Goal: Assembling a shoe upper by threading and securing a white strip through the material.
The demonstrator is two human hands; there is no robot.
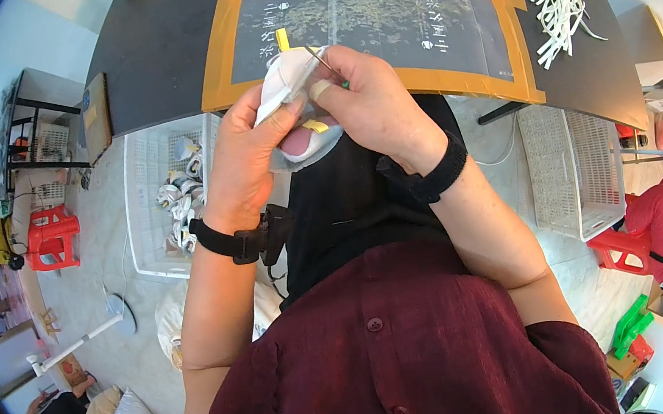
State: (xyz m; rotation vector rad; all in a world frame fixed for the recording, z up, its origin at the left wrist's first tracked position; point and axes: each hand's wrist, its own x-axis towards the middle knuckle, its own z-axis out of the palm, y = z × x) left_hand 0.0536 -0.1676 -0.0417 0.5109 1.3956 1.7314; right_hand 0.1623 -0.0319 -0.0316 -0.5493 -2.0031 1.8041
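Note:
My left hand [252, 146] pinches a small white fabric piece [284, 77], its thumb laid across the front. A yellow tab [282, 39] sticks up from the top of the piece. Below the fingers hangs a rounded part with a pink patch [296, 140], a second yellow tab [315, 126] and a clear film-like edge. My right hand [370, 94] is closed against the piece's right side. From its fingers a thin dark metal tool [319, 56] pokes out toward the fabric; its kind is hidden by the grip.
A dark table [155, 62] carries a tape-edged sheet [372, 21] and a bundle of white strips [554, 2]. White crates stand left [138, 202], with several small items, and right [554, 174]. Other people sit at both sides, near a red stool [53, 238].

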